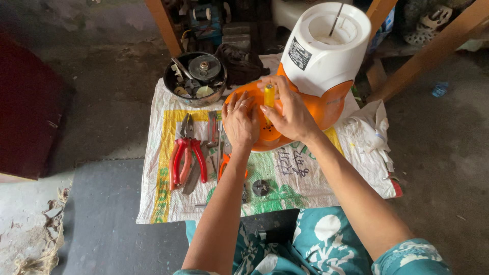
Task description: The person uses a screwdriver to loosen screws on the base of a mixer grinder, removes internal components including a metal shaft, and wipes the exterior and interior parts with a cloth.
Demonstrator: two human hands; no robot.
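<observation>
Grip: right hand (290, 114) closed round a yellow plastic screwdriver handle (269, 95), thumb + fingers wrapped, shaft pointing down into the underside of the appliance; tip hidden. Left hand (239, 122) lies flat, fingers spread, on the round orange plastic base (265, 135) of a white-and-orange mixer-grinder motor body (323, 56); it presses rather than clasps, holding nothing.

Position: unit tipped on its side on a white woven sack with yellow/green print (168, 198), base facing the person, white top pointing away.

Handling (judgement): rigid plastic shell, prob. heavy for its size w/ a motor inside; smooth, curved, so likely to roll or slide. Best held by palm on the flat base or round the waist where orange meets white. Shell could crack if levered.

Labels: dark rectangular sticker (299, 53) on white upper wall, left side. Dark handwritten marks on sack just below base.

Nearby: red-handled pliers (187, 153) left of hands; dark metal bowl of parts (196, 79) behind.
</observation>
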